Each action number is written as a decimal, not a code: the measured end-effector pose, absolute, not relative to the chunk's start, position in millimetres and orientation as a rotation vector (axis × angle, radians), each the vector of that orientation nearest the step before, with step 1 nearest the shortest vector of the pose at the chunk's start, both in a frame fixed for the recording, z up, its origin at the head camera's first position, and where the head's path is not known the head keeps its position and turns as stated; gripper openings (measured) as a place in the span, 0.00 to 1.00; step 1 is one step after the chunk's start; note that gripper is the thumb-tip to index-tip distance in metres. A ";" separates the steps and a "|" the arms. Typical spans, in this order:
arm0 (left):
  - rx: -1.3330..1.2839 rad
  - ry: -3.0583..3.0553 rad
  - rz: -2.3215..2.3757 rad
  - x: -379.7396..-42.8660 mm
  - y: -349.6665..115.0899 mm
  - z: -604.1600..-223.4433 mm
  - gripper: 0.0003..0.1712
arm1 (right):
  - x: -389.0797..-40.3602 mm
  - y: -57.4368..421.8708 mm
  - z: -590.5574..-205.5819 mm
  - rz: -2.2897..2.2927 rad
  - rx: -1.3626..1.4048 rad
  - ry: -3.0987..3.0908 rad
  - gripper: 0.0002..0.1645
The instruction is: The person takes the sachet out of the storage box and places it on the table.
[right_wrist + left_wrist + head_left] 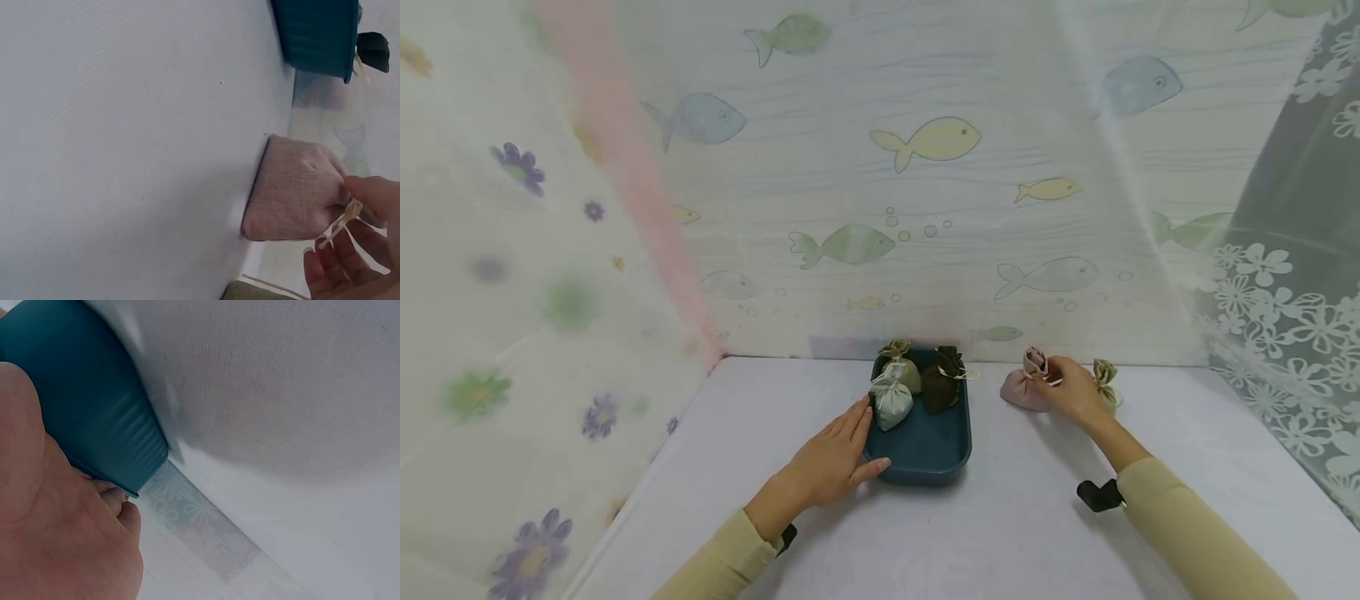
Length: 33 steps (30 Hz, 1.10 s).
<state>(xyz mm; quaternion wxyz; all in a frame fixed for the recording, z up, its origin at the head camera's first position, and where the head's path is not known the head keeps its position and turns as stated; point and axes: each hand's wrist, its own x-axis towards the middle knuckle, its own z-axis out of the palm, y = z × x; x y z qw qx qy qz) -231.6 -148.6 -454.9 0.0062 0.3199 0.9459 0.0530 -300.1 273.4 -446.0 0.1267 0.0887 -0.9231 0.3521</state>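
My right hand pinches the gathered neck of a pink drawstring pouch between thumb and fingers. In the right wrist view the pouch stands with its base at the white table surface, its pale cord by the fingertips. My left hand rests against the left side of a dark blue tray, fingers straight along the wall and thumb at the front rim. Inside the tray, toward the back, sit a pale silvery-green pouch, an olive pouch and a dark brown pouch.
Another olive-green pouch stands just right of my right hand, partly hidden by it. A fish-print curtain hangs along the table's back edge. Flowered sheer fabric hangs at the left, and lace fabric at the right.
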 end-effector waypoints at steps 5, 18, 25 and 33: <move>0.987 2.957 0.175 -232.4 -149.7 -455.9 0.55 | -291.6 274.4 -438.0 0.998 0.287 -2.671 0.24; 0.967 2.935 0.181 -225.2 -144.9 -441.4 0.52 | -264.0 281.4 -427.9 0.954 0.379 -2.687 0.20; 0.963 2.939 0.158 -223.2 -144.3 -438.7 0.52 | -251.8 276.7 -425.2 0.942 0.421 -2.677 0.19; 0.964 2.940 0.179 -225.5 -145.5 -442.8 0.53 | -242.7 263.4 -420.8 0.942 0.517 -2.614 0.21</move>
